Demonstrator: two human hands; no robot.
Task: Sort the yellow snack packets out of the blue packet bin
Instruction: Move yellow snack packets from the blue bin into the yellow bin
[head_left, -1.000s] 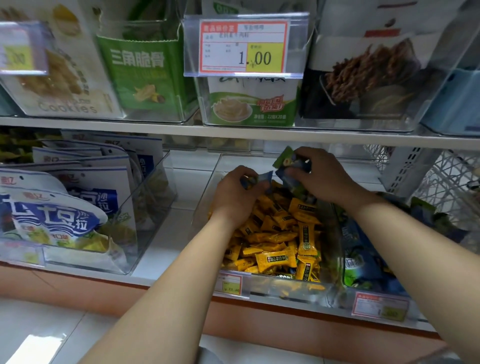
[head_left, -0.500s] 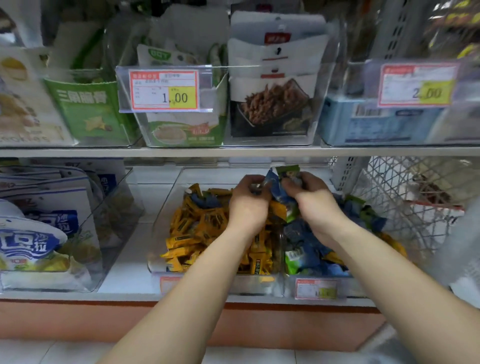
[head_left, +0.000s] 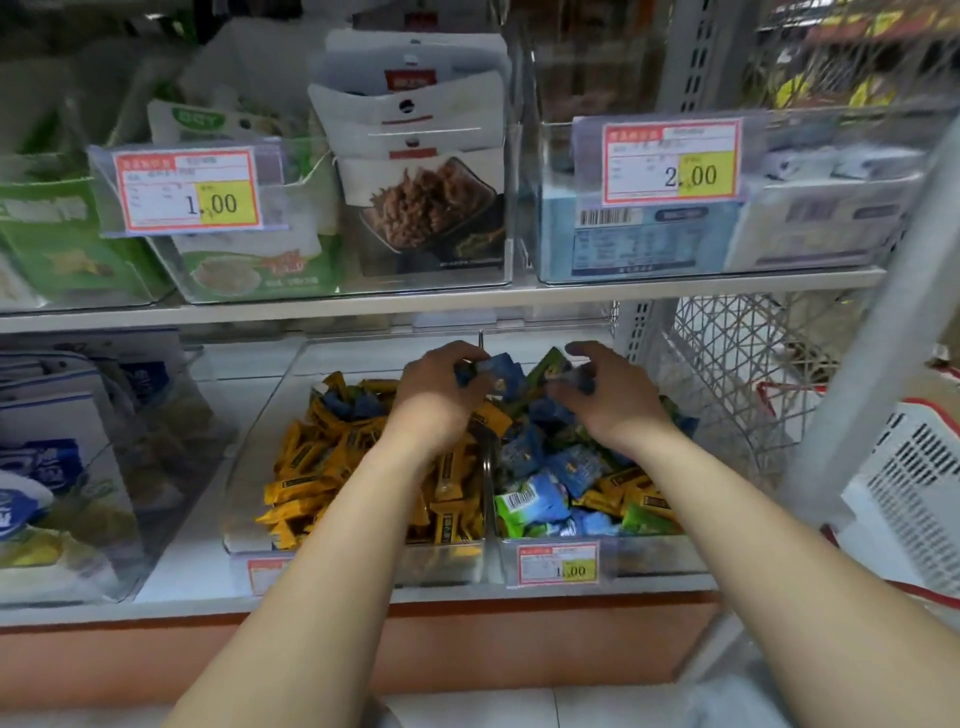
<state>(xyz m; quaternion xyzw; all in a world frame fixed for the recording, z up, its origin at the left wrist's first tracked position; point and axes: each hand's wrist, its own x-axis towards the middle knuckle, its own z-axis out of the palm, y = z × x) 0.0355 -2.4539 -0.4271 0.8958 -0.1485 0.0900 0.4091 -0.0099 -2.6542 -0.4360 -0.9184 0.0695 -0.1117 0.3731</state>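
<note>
Two clear bins stand side by side on the lower shelf. The left bin (head_left: 249, 499) is heaped with yellow snack packets (head_left: 306, 467), with a few blue ones at its back. The right bin (head_left: 644, 551) holds blue and green packets (head_left: 571, 467) with several yellow packets (head_left: 618, 493) mixed in. My left hand (head_left: 441, 384) hovers over the divider between the bins, fingers closed on a blue packet (head_left: 498, 371). My right hand (head_left: 608, 395) is over the back of the right bin, gripping blue and green packets (head_left: 550, 366).
The shelf above (head_left: 467, 301) hangs low over the bins, carrying clear boxes of snack bags and price tags. Large blue-and-white bags (head_left: 47, 467) fill a bin at the left. A white wire basket (head_left: 737, 374) and a white plastic crate (head_left: 914, 488) sit at the right.
Both hands shifted right, from above the yellow bin to above the divider and the blue bin, still holding blue and green packets. The camera view swung right and pulled back.
</note>
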